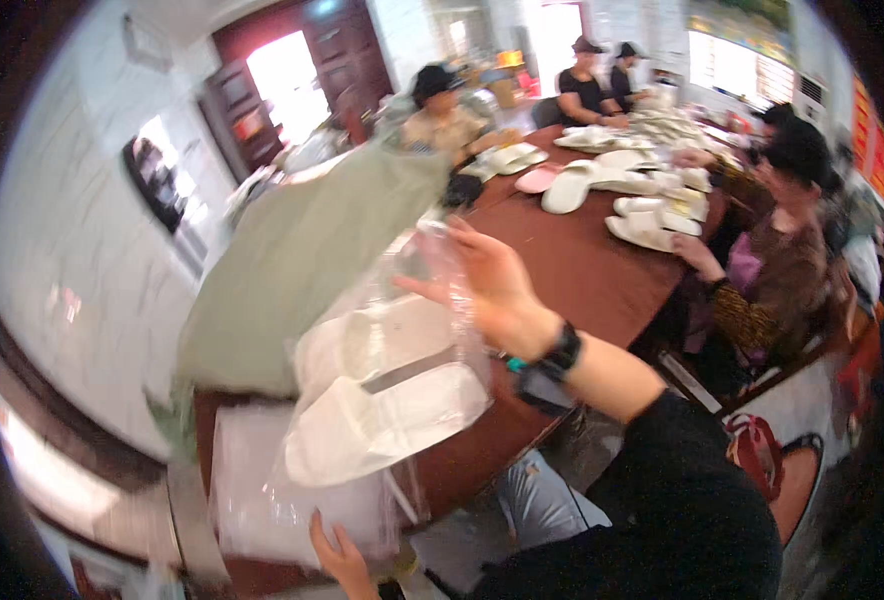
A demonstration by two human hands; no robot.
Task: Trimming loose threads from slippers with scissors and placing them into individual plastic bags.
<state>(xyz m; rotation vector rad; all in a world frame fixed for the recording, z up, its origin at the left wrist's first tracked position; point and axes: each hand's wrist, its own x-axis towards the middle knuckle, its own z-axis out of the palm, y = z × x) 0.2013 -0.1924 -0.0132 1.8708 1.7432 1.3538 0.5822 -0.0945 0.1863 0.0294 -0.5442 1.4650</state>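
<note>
Partly unseen
Your right hand blurs; the lower edge cuts off your left forearm; green cloth hides some counter.

The black sleeve ends short of the wrist. The bare right hand carries a black strap at its wrist. Trousers: light blue.

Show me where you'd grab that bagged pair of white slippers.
Probably the heel ends of the white slippers, through the clear bag, from the right: they point that way, flat and beyond the broad straps, below the right hand.
</note>
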